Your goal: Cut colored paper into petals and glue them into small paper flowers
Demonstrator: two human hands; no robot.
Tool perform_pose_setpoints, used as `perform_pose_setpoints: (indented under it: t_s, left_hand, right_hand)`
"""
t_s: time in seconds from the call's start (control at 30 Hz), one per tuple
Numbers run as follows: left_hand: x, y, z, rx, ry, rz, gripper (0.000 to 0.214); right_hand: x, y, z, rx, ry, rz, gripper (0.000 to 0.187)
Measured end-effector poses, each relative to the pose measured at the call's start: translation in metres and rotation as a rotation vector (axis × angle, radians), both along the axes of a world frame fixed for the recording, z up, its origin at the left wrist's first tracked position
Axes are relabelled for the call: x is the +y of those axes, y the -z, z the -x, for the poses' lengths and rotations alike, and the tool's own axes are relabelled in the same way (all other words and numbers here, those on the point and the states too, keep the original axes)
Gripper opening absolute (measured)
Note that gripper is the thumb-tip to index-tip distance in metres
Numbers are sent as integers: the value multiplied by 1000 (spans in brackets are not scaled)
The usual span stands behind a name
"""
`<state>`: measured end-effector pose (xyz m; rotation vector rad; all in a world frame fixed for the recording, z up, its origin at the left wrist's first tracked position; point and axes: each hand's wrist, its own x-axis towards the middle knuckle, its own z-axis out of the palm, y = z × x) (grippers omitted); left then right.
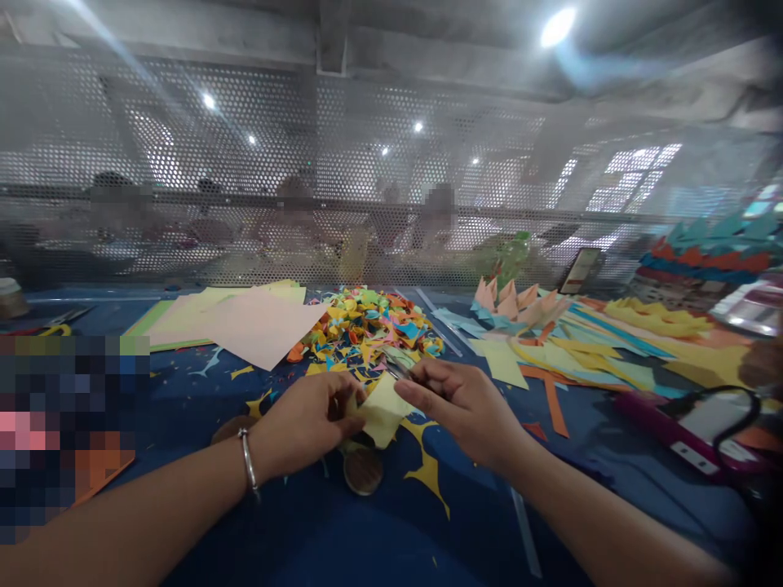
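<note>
My left hand (309,420), with a metal bangle on the wrist, pinches a small pale yellow piece of paper (383,412) at its left edge. My right hand (462,403) is closed on the paper's upper right corner. A thin dark metal tool (397,368) shows by my right fingertips; I cannot tell whether it is held. Both hands hover over the blue patterned table cover (342,530). A small round brown object (363,470) lies just under the paper.
A heap of coloured paper scraps (370,326) lies behind my hands. Large pink and yellow sheets (245,322) are at the back left, folded paper shapes and strips (587,334) at the right. A magenta box with a black cable (691,428) sits far right. Perforated screen (367,204) behind.
</note>
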<state>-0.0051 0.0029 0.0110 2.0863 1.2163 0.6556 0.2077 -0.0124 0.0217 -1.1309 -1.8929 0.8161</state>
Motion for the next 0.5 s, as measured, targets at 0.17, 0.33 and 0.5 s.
perform_pose_setpoints:
  t_s: [0.17, 0.33, 0.5]
  left_hand:
    - [3, -9, 3, -125, -138, -166, 9]
    - [4, -23, 10, -289, -388, -407, 10]
    - [15, -24, 22, -218, -447, -480, 9]
  right_hand:
    - [2, 2, -1, -31, 45, -39, 37]
    - [3, 3, -1, -2, 59, -18, 37]
    - [2, 2, 0, -5, 53, -17, 38]
